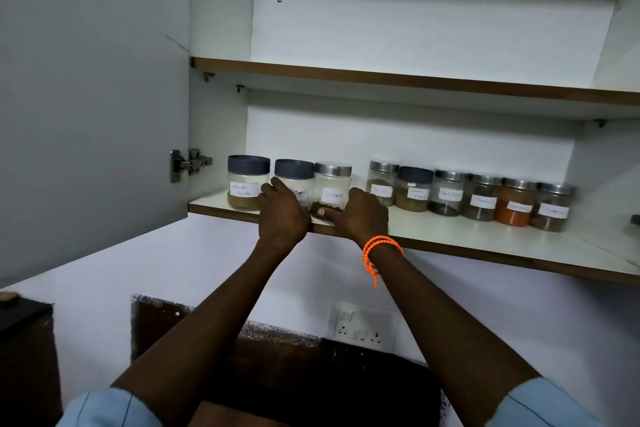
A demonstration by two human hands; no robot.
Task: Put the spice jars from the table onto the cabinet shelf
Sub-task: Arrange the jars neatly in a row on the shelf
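My left hand [282, 211] is curled round the pepper jar [294, 182] on the lower shelf [485, 229], while just to its right my right hand [360, 215] cups the upright cloves jar [331, 187], thumb across its base.

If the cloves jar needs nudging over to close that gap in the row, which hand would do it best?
Probably the left hand. It rests on the side of the cloves jar away from the gap, so it could push the jar that way. The right hand sits on the gap side, in the way.
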